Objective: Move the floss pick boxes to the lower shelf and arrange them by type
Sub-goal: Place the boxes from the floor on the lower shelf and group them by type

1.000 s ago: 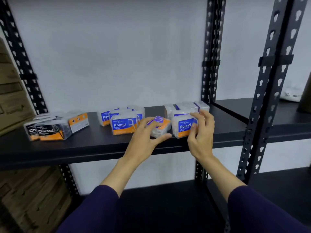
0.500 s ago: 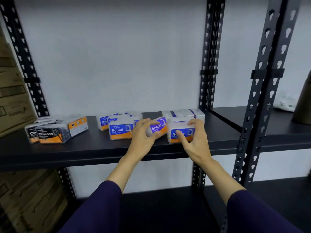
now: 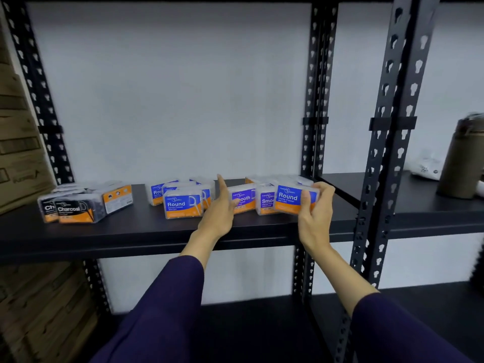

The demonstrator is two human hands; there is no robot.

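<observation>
- The floss pick boxes sit on a black shelf [image 3: 157, 231] of a black metal rack, sorted in loose clusters by label.
- Each box is a small clear plastic case with rounded corners, and pale picks show faintly through the walls; the motion blur hides finer detail.
- At the left end stand the Charcoal boxes [image 3: 76, 211], dark inside, with black and orange labels.
- In the middle stand the Round boxes [image 3: 182, 206], with blue and orange labels, the front one upright and facing outward.
- The right hand [image 3: 315, 213] has its grip closed on a Round box [image 3: 294, 199], thumb across the front label and fingers curled over the right end; the box is tilted slightly and held just in front of the Smooth boxes.
- The left hand [image 3: 218, 209] is open, its grip holding nothing; its forefinger points up and its fingers touch the left end of a Smooth box [image 3: 242, 199] with a purple and orange label.
- A second Smooth box [image 3: 265, 203] stands just beside it, partly covered by the held box.
- Both sleeves are dark purple cloth.
- A brown cylindrical container [image 3: 462, 163] stands on the neighbouring shelf to the right.
- Brown cardboard cartons [image 3: 15, 142] are stacked at the far left.
</observation>
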